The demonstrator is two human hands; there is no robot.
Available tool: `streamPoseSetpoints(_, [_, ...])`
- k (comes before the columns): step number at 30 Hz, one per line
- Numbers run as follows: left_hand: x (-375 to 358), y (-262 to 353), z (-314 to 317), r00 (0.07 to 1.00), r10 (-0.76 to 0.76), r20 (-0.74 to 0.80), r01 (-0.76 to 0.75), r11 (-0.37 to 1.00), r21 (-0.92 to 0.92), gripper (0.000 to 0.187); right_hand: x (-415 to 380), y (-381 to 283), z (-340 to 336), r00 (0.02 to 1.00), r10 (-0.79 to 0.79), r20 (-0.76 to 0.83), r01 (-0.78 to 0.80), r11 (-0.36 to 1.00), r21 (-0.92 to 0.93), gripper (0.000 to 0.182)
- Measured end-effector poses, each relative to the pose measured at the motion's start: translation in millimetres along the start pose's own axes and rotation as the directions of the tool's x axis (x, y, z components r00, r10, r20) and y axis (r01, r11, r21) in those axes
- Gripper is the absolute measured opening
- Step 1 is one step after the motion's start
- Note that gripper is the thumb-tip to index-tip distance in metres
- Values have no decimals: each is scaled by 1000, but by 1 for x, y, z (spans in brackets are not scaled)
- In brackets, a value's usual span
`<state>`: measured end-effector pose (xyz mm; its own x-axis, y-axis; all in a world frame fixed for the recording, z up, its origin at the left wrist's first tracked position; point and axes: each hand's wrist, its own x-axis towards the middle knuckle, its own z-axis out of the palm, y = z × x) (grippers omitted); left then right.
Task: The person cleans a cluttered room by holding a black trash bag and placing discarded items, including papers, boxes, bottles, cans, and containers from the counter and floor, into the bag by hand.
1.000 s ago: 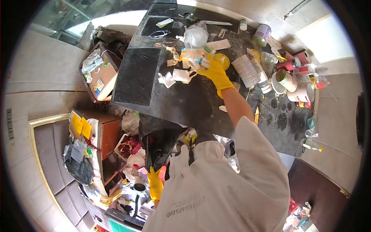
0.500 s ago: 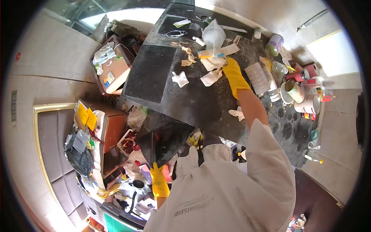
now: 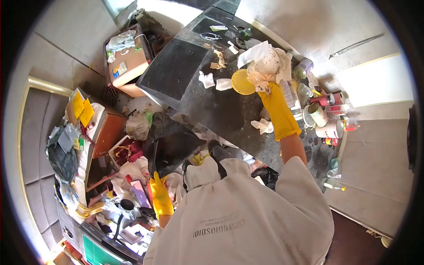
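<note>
My right hand (image 3: 280,111), in a yellow rubber glove, is closed on a bundle of crumpled tissues and wrappers (image 3: 266,62) over the dark tabletop (image 3: 221,104). A round yellow lid (image 3: 243,82) shows at the left of this bundle, overlapping it. My left hand (image 3: 160,194), gloved the same way, grips the edge of a black plastic bag (image 3: 170,145) below the table's near edge. The bag hangs spread out beside the table. One crumpled tissue (image 3: 263,126) lies by my right wrist, and another (image 3: 206,79) farther left.
Cans (image 3: 304,68), jars and bottles crowd the table's right side. A wooden drawer unit (image 3: 130,66) stands beyond the left edge. Heaped clutter (image 3: 128,176) surrounds my left hand, with a green-screened panel (image 3: 101,251) below it. Glasses (image 3: 211,36) lie at the table's far end.
My right hand has moved right and nearer, gathering a larger bundle; the yellow lid now shows beside it. The left hand keeps hold of the bag. The whole view has shifted.
</note>
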<state>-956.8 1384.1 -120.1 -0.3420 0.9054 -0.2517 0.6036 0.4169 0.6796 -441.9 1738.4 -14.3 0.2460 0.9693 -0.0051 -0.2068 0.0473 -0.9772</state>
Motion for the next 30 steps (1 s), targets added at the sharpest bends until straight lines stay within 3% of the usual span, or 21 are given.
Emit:
streamPoseSetpoints(1, [-1, 4, -5, 1000, 17, -4, -17, 1000, 1, 49, -6, 4, -2, 983, -150, 110, 181, 911, -371, 28])
streamPoseSetpoints(3, [-4, 9, -12, 999, 33, -11, -33, 999, 10, 49, -13, 8, 3, 983, -127, 134, 167, 920, -355, 30])
streamPoseSetpoints(4, [-7, 11, -13, 999, 40, -17, -39, 999, 12, 48, -33, -18, 40, 998, 52, 47, -53, 998, 22, 31])
streamPoseSetpoints(5, [-8, 11, -13, 999, 44, -22, -44, 999, 15, 48, -48, -31, 65, 966, 256, 30, -246, 880, 406, 32])
streamPoseSetpoints(10, [-14, 13, -23, 997, 66, -40, -64, 997, 43, 46, -92, 1, 91, 905, 278, 322, -343, 925, 165, 31])
streamPoseSetpoints(16, [-26, 12, -37, 996, 76, -43, -72, 995, 76, 44, -140, 103, 128, 762, 469, 446, -518, 855, -14, 31])
streamPoseSetpoints(18, [-28, 8, -38, 994, 94, -54, -94, 996, 5, 44, -159, 104, 153, 680, 413, 606, -507, 862, -18, 30])
streamPoseSetpoints(19, [-28, 2, -32, 991, 119, -56, -123, 990, -71, 46, -171, 110, 169, 700, 451, 554, -499, 863, -73, 35])
streamPoseSetpoints(21, [-28, -14, -23, 985, 159, -71, -171, 961, -216, 51, -190, 109, 198, 620, 475, 624, -555, 828, -78, 38])
streamPoseSetpoints(23, [-24, -25, -19, 972, 202, -117, -197, 979, 58, 54, -202, 97, 221, 483, 500, 719, -532, 819, -213, 40])
streamPoseSetpoints(26, [-34, -21, -23, 959, 251, -131, -177, 893, 414, 60, -211, 123, 230, 356, 542, 761, -478, 806, -350, 40])
streamPoseSetpoints(27, [-35, -21, -29, 965, 240, -103, -183, 903, 388, 58, -212, 136, 234, 302, 596, 744, -482, 769, -420, 42])
streamPoseSetpoints(28, [-36, -20, -35, 971, 229, -74, -188, 913, 362, 56, -228, 89, 254, 407, 608, 682, -437, 785, -439, 40])
streamPoseSetpoints(30, [-45, -3, -51, 999, 21, -30, -26, 985, -173, 52, -240, 104, 271, 334, 589, 736, -331, 805, -493, 37])
